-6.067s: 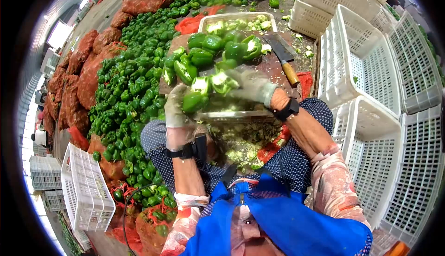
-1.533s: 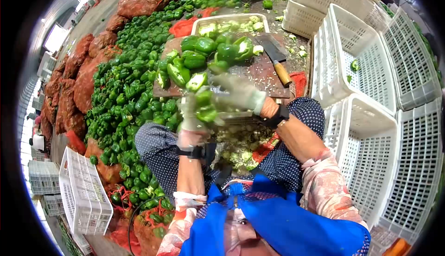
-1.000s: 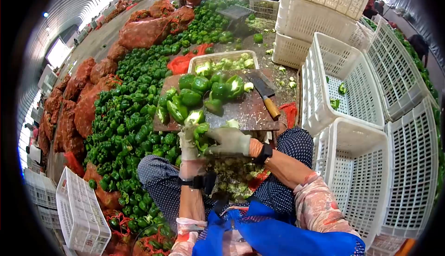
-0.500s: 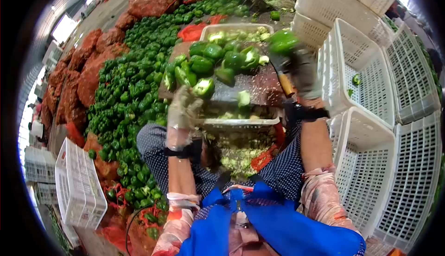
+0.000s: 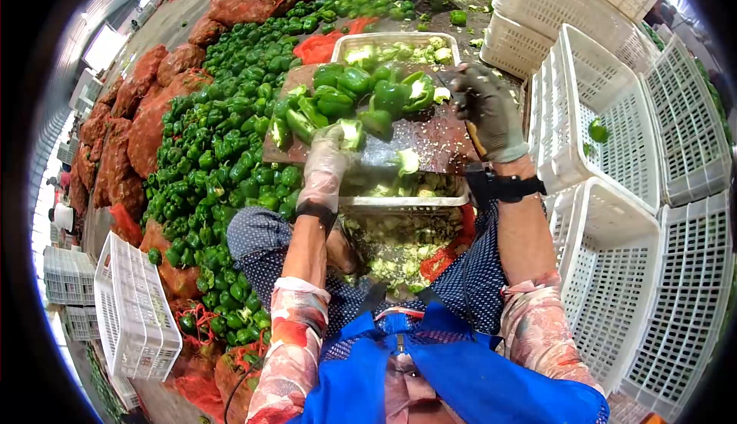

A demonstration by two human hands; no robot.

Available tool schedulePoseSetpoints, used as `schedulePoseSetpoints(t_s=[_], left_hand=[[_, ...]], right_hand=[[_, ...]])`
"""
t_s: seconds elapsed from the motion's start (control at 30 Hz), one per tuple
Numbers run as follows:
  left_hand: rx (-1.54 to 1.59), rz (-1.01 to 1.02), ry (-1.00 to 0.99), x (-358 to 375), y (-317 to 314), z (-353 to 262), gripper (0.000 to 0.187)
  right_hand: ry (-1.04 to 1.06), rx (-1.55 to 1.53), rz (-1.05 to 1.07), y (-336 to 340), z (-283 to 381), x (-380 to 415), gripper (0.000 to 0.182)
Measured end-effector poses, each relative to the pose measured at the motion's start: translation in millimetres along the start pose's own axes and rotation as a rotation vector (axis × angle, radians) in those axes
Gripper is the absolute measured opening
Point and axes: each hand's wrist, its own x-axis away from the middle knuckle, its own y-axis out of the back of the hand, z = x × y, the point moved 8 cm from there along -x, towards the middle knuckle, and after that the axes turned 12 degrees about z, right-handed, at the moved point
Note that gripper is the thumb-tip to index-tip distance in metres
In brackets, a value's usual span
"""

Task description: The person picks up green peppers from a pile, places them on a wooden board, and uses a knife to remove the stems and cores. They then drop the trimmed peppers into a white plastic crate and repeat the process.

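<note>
My left hand (image 5: 325,161), in a thin clear glove, is at the near left of a dark cutting board (image 5: 453,144). Its fingers close on a cut green pepper (image 5: 351,135) with a pale opening. At the board's right edge my right hand (image 5: 493,109), in a dark glove, is curled round a knife (image 5: 476,140); only part of its orange handle shows, its blade hidden. Several green peppers (image 5: 335,103), whole and cut, are heaped on the board's far left. A pale pepper core (image 5: 408,162) lies near its front edge.
The board rests across a white tub (image 5: 399,202) of pale scraps. A large pile of green peppers (image 5: 223,136) spreads on the left, with red mesh sacks (image 5: 146,147) behind. White crates (image 5: 606,232) stand on the right; one holds a pepper (image 5: 598,130). Another crate (image 5: 134,309) is at lower left.
The green pepper blurred beside my right hand is gone from there, and a pepper now shows in the right-hand crate. My left hand has moved right and forward onto the cut pepper.
</note>
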Motion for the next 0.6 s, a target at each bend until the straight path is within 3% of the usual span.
schedulePoseSetpoints(t_s=[0.13, 0.17, 0.2, 0.3, 0.33, 0.4, 0.43, 0.53, 0.57, 0.6], left_hand=[[0.095, 0.129, 0.143, 10, 11, -34, 0.049], [0.160, 0.025, 0.100, 9, 5, -27, 0.049], [0.217, 0.085, 0.076, 10, -7, -16, 0.048], [0.594, 0.036, 0.281, 22, -2, -28, 0.038], [0.530, 0.060, 0.232, 21, -3, -29, 0.041], [0.400, 0.101, 0.135, 18, 0, -30, 0.049], [0.580, 0.190, 0.277, 21, -14, -18, 0.047], [1.013, 0.172, 0.452, 33, -32, 3, 0.039], [1.191, 0.144, 0.423, 33, -41, 10, 0.038], [1.124, 0.115, 0.365, 33, -36, 14, 0.035]], right_hand=[[-0.285, 0.500, 0.197, -35, -57, -5, 0.041], [-0.377, 0.648, 0.290, -51, -70, -4, 0.039], [-0.426, 0.756, 0.347, -61, -85, -3, 0.040], [-0.459, 1.004, 0.462, -69, -150, -7, 0.049], [-0.527, 0.953, 0.471, -76, -159, -9, 0.051], [-0.408, 0.956, 0.396, -82, -152, -8, 0.051], [-0.379, 0.950, 0.367, -82, -150, -8, 0.052], [-0.445, 0.896, 0.341, -81, -158, -16, 0.050], [-0.443, 0.890, 0.337, -79, -161, -18, 0.048], [-0.440, 0.887, 0.331, -77, -163, -20, 0.046]])
